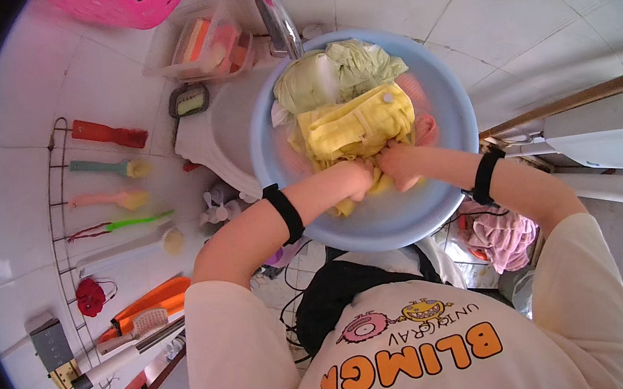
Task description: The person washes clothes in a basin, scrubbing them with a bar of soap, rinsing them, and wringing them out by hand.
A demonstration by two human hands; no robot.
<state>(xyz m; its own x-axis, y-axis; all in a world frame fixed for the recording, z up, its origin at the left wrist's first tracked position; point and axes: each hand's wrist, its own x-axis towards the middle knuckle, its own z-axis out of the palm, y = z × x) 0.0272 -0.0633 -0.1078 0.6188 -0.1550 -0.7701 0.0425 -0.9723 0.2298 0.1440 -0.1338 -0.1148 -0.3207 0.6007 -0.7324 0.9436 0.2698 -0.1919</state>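
Observation:
A light-blue round basin (468,132) sits in front of me with wet cloth and water in it. Across its middle lies a bunched yellow garment (358,126) with a button near its upper right corner. My left hand (359,178) and my right hand (402,167) are close together at the garment's near edge, fingers closed on the yellow fabric. Some fingertips are hidden in its folds. Pale green cloth (369,67) is heaped at the far side of the basin. A pink cloth (424,131) shows beside the garment, to the right of my hands.
A metal faucet (277,20) rises behind the basin, over a white sink (226,127). Left of it are a clear plastic box (212,53) and a soap dish (189,100). Several brushes hang from a wire rack (56,206). A wooden pole (584,97) slants in from the right.

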